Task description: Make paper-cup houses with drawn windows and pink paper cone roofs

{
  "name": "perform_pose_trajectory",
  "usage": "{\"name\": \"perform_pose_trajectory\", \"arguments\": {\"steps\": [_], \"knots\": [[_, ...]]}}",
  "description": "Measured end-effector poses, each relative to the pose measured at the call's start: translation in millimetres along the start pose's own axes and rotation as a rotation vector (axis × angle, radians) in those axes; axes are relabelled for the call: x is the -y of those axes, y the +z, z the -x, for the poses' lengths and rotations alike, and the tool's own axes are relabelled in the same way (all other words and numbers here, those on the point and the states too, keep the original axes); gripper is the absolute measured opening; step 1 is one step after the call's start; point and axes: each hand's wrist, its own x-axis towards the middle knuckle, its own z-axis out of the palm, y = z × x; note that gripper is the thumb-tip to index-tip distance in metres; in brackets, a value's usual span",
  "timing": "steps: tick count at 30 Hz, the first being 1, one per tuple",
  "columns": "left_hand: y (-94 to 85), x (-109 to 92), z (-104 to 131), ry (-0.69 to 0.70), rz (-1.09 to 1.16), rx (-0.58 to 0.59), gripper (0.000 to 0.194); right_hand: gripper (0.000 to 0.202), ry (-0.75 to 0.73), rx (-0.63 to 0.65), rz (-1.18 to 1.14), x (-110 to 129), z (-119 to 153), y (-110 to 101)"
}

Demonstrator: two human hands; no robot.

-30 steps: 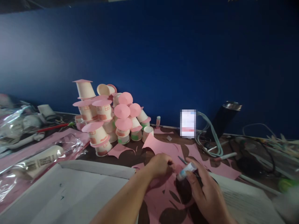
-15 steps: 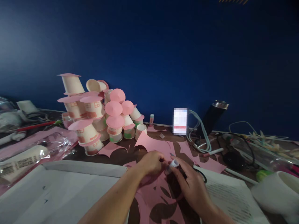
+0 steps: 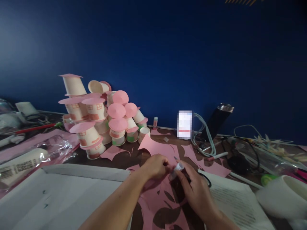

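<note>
My right hand (image 3: 195, 187) is closed around a small white glue stick (image 3: 177, 170), tilted over the pink paper. Beside it, my left hand (image 3: 155, 166) is closed with its fingertips at the pink paper (image 3: 157, 147), close to the glue stick's lower end; whether it pinches a piece is hidden. Cut pink scraps (image 3: 148, 204) with curved holes lie under and in front of both hands. Behind them a white paper cup (image 3: 144, 133) stands upright. Further left are stacked cups (image 3: 94, 111) with pink cone tops and drawn windows.
An open white box (image 3: 79, 191) is at the front left, a printed sheet (image 3: 236, 204) at the front right. Behind stand a pink glue stick (image 3: 155, 122), a blurred bright screen (image 3: 184, 124), a coiled cable (image 3: 211, 137) and a black bottle (image 3: 217, 119). A white cup (image 3: 280, 195) lies far right.
The view has shifted very slightly. Both hands hold nearly the same pose, and the glue stick is at almost the same spot.
</note>
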Motion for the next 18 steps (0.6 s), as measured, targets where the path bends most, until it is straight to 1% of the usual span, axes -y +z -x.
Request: {"name": "perform_pose_trajectory", "arguments": {"steps": [5, 7, 11, 13, 16, 18], "knots": [[0.4, 1.8, 0.8, 0.009, 0.013, 0.012, 0.024, 0.034, 0.005, -0.094, 0.007, 2.9, 0.9, -4.4], [0.8, 2.9, 0.5, 0.02, 0.019, 0.015, 0.024, 0.033, -0.007, -0.088, -0.006, 3.6, 1.5, -3.8], [1.6, 3.2, -0.6, 0.034, 0.021, 0.011, 0.022, 0.03, -0.069, 0.006, -0.007, 0.9, 2.7, 0.3], [1.4, 2.6, -0.4, 0.036, 0.022, 0.008, 0.022, 0.03, -0.046, -0.017, 0.0, -0.6, 2.9, 0.1], [1.0, 2.2, 0.2, 0.031, 0.024, 0.001, 0.026, 0.03, 0.008, -0.101, -0.009, -0.3, 2.7, -2.6], [1.0, 2.6, 0.1, 0.03, 0.025, 0.0, 0.029, 0.029, -0.018, -0.078, -0.021, 1.7, 2.9, -3.2]]}}
